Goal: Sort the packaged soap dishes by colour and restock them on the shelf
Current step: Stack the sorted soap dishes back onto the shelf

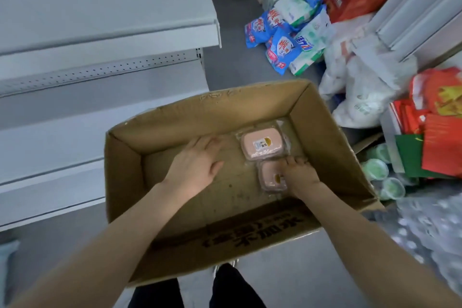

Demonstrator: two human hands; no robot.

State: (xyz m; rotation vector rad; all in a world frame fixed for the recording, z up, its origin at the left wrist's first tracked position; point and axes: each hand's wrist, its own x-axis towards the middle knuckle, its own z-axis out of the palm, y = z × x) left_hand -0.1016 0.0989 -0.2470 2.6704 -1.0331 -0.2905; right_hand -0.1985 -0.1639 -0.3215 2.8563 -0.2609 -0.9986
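Note:
Two pink packaged soap dishes lie in an open cardboard box (130, 170) on the floor. The far soap dish (261, 144) lies flat with its label up, free of both hands. The near soap dish (270, 175) is partly covered by my right hand (301, 174), whose fingers curl over its right edge and grip it. My left hand (197, 162) reaches into the box with fingers stretched toward the far dish, its fingertips just left of that pack, holding nothing. Grey shelves (112, 25) stand to the left of the box.
Blue and green product bags (287, 37) lie on the floor beyond the box. White plastic bags (362, 87), red gift packs (440, 132) and green-lidded cups (382, 175) crowd the right side. Bare grey floor lies between the shelves and the bags.

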